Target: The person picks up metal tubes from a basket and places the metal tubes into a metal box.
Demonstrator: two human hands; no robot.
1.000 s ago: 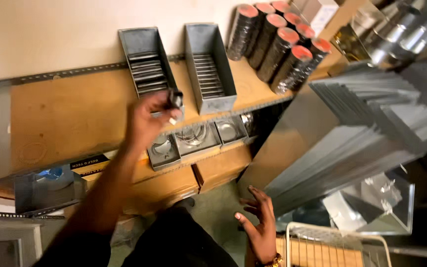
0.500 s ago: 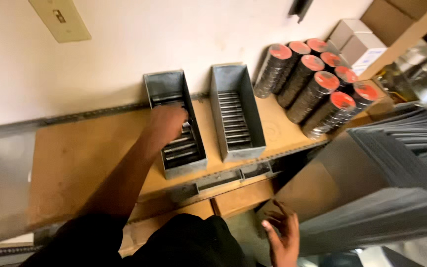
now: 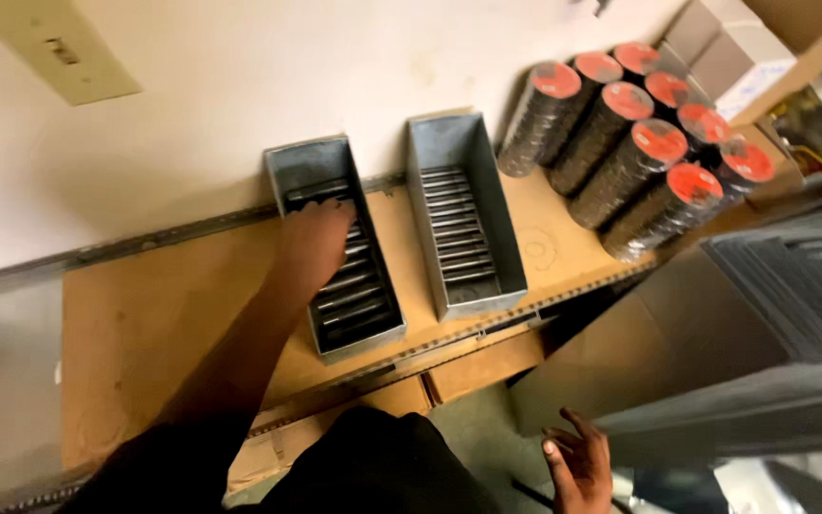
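My left hand (image 3: 310,244) reaches into the left of two grey metal bins (image 3: 335,249) on the wooden shelf and rests on the row of dark metal rods (image 3: 354,300) lying across it. Its fingers are hidden at the bin's far end, so I cannot see whether they grip a rod. A second grey bin (image 3: 463,214) with similar rods stands just to the right. My right hand (image 3: 577,466) hangs low at the bottom edge, fingers spread and holding nothing.
Several stacks of dark discs with red labels (image 3: 639,143) lie on the right of the wooden shelf (image 3: 145,324). A white box (image 3: 730,52) sits behind them. Grey sheets (image 3: 792,314) are stacked at the right. A wall switch plate (image 3: 54,48) is at upper left.
My left hand, which held a small dark part above the shelf a second ago, has gone down into the left bin. The view has moved closer to the shelf.
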